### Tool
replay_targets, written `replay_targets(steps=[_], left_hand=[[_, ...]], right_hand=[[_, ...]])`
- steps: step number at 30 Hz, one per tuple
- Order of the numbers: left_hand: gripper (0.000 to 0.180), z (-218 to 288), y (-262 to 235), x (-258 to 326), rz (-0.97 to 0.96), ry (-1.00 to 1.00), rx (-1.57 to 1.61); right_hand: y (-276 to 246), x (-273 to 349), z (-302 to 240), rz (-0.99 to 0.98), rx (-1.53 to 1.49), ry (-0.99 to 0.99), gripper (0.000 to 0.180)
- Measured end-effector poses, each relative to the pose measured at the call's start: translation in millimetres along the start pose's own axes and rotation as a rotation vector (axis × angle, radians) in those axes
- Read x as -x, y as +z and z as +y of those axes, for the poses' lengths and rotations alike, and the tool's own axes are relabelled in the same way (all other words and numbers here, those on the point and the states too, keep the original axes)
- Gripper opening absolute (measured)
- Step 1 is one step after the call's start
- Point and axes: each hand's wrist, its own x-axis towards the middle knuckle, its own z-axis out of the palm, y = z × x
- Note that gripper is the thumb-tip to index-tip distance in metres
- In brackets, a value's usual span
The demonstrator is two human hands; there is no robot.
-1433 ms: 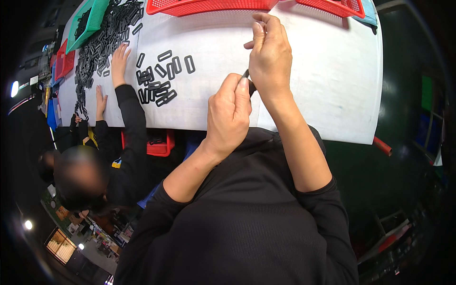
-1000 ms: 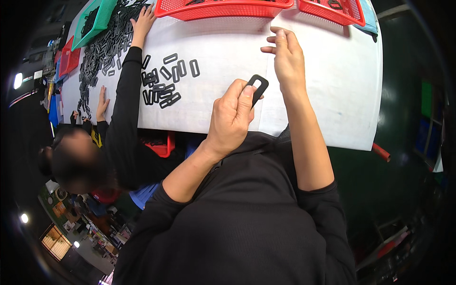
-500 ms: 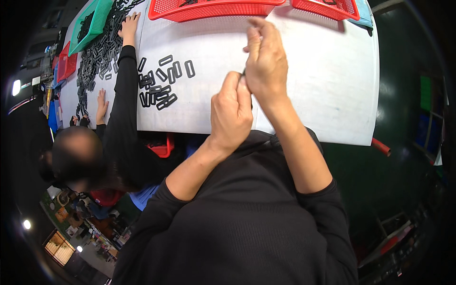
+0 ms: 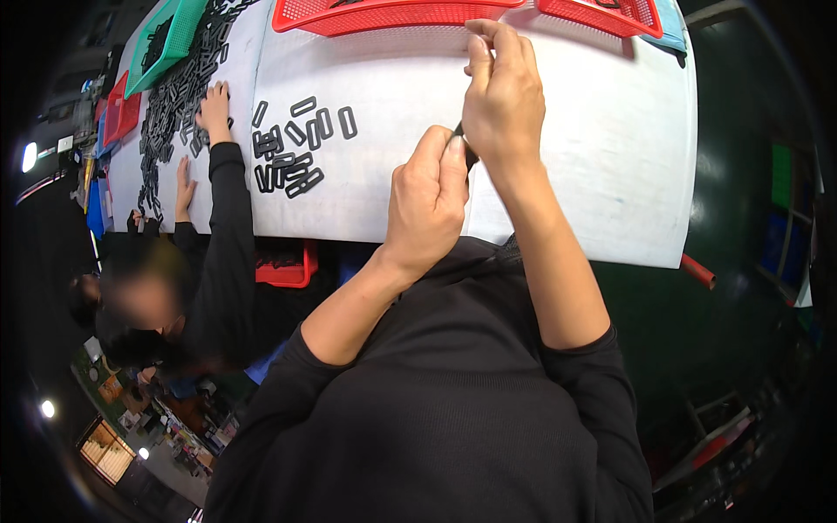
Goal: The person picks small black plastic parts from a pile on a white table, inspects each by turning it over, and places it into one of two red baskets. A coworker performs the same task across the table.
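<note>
Got a black link (image 4: 472, 159) pinched in left hand (image 4: 425, 199), poking out by heel of loose, unclenched right hand (image 4: 507, 109).

Black links (image 4: 472, 159), white tabletop (image 4: 602, 166), red baskets (image 4: 397, 19), green basket (image 4: 180, 37)

room: right tabletop (image 4: 619, 157) | ahead: 2 red baskets (image 4: 397, 19) | left: black links (image 4: 283, 160)

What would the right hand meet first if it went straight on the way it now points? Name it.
The right hand would likely meet the right end of the long red basket, though depth is unclear, so it might pass above the rim.
</note>
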Motion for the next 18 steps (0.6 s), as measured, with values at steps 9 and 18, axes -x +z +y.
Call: replay_targets(steps=[9, 18], left_hand=[[0.03, 2, -40, -20, -0.366, -0.613, 1.141], [0.043, 12, -26, -9, -0.127, -0.186, 0.163]], right_hand=[[-34, 2, 16, -0.702, -0.901, 0.17, 0.023], [-35, 2, 8, -0.438, -0.629, 0.198, 0.03]])
